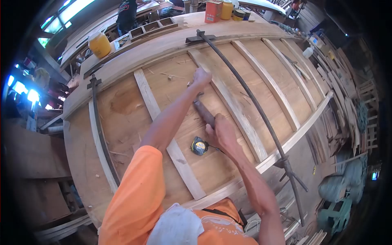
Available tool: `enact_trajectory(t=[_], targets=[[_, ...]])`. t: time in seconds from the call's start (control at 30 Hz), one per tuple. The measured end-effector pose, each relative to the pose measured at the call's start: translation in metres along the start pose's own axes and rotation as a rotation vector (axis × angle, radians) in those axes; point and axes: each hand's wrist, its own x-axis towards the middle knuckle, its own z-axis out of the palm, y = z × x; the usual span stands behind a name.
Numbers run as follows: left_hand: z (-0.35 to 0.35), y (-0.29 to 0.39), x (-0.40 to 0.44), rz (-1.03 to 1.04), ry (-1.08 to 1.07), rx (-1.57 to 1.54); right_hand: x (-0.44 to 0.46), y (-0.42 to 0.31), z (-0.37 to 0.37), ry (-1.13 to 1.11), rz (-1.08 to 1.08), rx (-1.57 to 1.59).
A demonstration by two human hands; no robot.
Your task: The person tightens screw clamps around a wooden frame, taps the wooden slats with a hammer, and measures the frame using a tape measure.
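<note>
My left hand (201, 77) is closed in a fist at a wooden slat (232, 108) of the panel frame. A small dark bit shows beside its fingers, too small to name. My right hand (223, 131) is wrapped round the near end of a dark brown cylindrical tool (203, 112). The tool slants away over the plywood panel (171, 94), and a small curved metal piece shows by its far end. Just left of my right wrist lies a black and yellow tape measure (199, 146) on the plywood.
Two long bar clamps (249, 83) (98, 118) span the frame. Beyond stand a yellow container (99, 45) and a red box (213, 11). Stacked boards (341, 94) and a green machine (335, 216) are to the right. Another person (127, 16) stands at the back.
</note>
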Motion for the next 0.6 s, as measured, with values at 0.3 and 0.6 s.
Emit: enact_trajectory(t=[0.3,0.6], targets=[[-0.069,-0.006,0.001,-0.12,-0.674,-0.623,-0.024,0.011,-0.054,0.057,0.107,0.364],[-0.109,-0.017,0.0,0.01,-0.037,-0.768,-0.004,-0.015,-0.046,-0.015,0.076,0.293]])
